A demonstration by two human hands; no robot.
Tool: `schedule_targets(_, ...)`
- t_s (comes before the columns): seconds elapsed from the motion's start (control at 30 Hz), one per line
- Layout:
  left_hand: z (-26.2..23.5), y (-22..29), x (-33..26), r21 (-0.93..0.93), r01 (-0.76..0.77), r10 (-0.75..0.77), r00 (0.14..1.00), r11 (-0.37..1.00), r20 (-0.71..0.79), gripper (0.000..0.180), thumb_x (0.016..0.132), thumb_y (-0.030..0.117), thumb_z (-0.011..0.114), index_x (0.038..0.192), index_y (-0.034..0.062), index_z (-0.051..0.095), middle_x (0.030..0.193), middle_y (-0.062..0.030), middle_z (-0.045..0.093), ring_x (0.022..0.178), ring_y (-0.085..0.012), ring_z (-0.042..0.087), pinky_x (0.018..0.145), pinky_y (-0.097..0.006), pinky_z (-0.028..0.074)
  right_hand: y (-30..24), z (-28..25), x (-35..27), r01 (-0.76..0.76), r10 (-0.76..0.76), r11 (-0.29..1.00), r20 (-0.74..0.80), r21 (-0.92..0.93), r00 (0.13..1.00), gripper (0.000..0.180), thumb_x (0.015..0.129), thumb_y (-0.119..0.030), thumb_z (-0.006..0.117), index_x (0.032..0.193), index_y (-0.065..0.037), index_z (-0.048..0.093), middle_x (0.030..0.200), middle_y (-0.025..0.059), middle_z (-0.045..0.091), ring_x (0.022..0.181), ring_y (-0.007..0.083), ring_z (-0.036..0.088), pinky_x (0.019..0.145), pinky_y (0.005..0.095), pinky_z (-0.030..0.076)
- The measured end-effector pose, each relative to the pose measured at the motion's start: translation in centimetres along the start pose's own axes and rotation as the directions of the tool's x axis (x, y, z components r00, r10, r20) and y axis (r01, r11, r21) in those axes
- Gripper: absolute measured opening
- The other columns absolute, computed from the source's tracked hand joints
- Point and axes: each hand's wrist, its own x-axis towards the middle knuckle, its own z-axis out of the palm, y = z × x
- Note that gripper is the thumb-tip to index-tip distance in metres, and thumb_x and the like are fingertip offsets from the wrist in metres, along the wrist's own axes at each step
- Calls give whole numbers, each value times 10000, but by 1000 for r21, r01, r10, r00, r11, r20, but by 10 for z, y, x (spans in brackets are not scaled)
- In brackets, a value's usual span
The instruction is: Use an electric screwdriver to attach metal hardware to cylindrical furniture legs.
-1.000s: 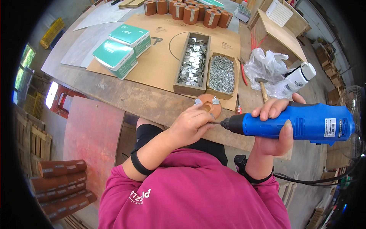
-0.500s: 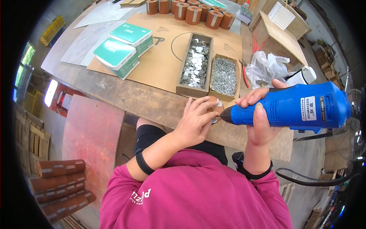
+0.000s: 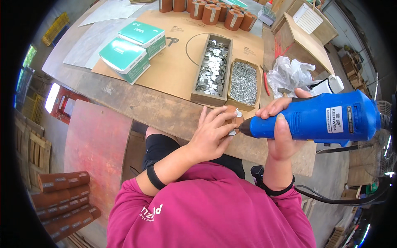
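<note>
My right hand (image 3: 283, 128) is wrapped round a blue electric screwdriver (image 3: 310, 118), which lies level with its dark nose pointing left. That nose meets a reddish-brown round piece (image 3: 239, 120) at the table's near edge. Small silver metal plates (image 3: 238, 113) sit on the piece. My left hand (image 3: 215, 132) grips it from the left, fingers curled over its top and hiding most of it. Whether a screw is at the driver's tip cannot be seen. Just beyond stand a wooden tray of metal plates (image 3: 205, 96) and a box of screws (image 3: 244, 103).
Two green-and-white boxes (image 3: 124, 56) rest on cardboard (image 3: 173, 70) at the left. Brown cylinders (image 3: 211, 14) stand at the back, and more (image 3: 66, 202) are stacked at lower left. A plastic bag (image 3: 289, 72) and red-handled tool (image 3: 266, 84) lie right. A black cable (image 3: 331, 200) hangs nearby.
The brown piece shows a little more between my left fingers and the driver's nose. Both hands keep their holds, and the whole view has shifted slightly.
</note>
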Motion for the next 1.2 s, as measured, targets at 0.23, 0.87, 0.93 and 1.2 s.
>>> schedule_targets(0.23,1,-3,-2,31,21,-22,999,999,30,371,625,148,652,975,77,553,1172,-85,444,1157,-321,332,933,-582,162,3,2,2,-27,28,1000,-27,15,999,525,753,-82,541,1186,-20,251,760,105,480,673,195,506,655,387,478)
schedule_targets(0.87,21,-7,0,148,162,-146,983,976,-115,454,529,263,747,887,103,517,1227,-168,350,1151,-384,320,884,-597,235,9,14,5,-78,76,994,-26,-72,997,446,746,-50,492,1136,-18,277,754,74,478,674,158,507,828,483,410)
schedule_targets(0.93,22,-8,-1,143,151,-134,983,978,-123,437,539,250,744,883,101,520,1223,-174,359,1127,-382,354,865,-599,265,11,13,4,-67,66,994,-14,-87,998,446,746,-50,492,1135,-19,276,753,74,478,672,156,510,830,484,408)
schedule_targets(1.2,23,-7,0,68,142,-131,981,988,-143,366,554,151,719,828,51,498,1206,-186,352,1066,-364,395,848,-545,314,20,14,1,-24,19,998,-82,-60,996,495,680,86,556,1115,15,330,892,88,474,808,126,518,798,369,471)
